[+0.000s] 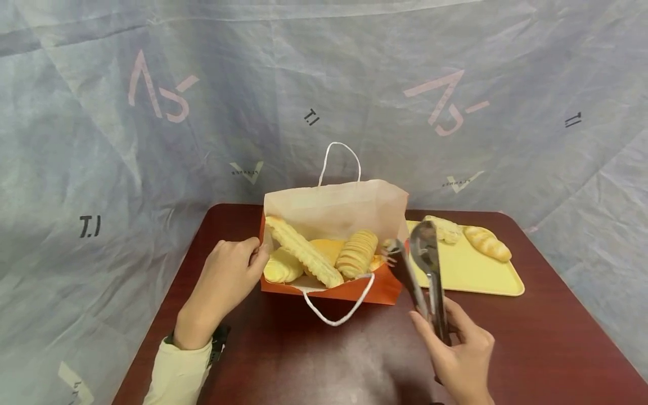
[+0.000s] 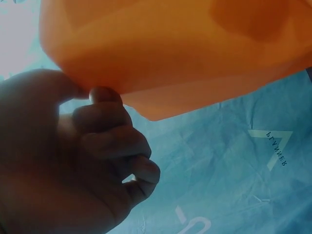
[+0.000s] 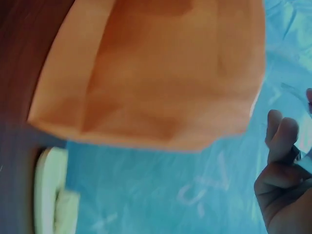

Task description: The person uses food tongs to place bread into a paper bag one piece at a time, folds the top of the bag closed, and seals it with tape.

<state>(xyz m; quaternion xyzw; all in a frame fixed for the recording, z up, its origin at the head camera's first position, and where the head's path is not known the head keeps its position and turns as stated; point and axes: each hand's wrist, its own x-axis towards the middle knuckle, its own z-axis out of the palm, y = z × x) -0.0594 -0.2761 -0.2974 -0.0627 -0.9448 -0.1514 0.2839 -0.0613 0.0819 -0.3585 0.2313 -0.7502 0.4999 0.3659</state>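
An orange paper bag (image 1: 385,288) with white cord handles stands in the middle, full of bread. On top lie a long ridged bread stick (image 1: 304,250), a spiral roll (image 1: 357,254) and a round pale bun (image 1: 282,267). My left hand (image 1: 230,273) pinches the bag's left edge between thumb and curled forefinger, as the left wrist view also shows. In my right hand (image 1: 460,351) are metal tongs (image 1: 436,281), held with the tips up and spread, nothing between them. They hang just right of the bag, overlapping the tray's left side, slightly blurred.
On the right a yellow tray (image 1: 471,273) carries a scored oval loaf (image 1: 487,243) and a pale, flatter pastry (image 1: 444,229) at its back. The dark red table (image 1: 314,360) meets a grey printed sheet (image 1: 324,84) hanging behind and around it.
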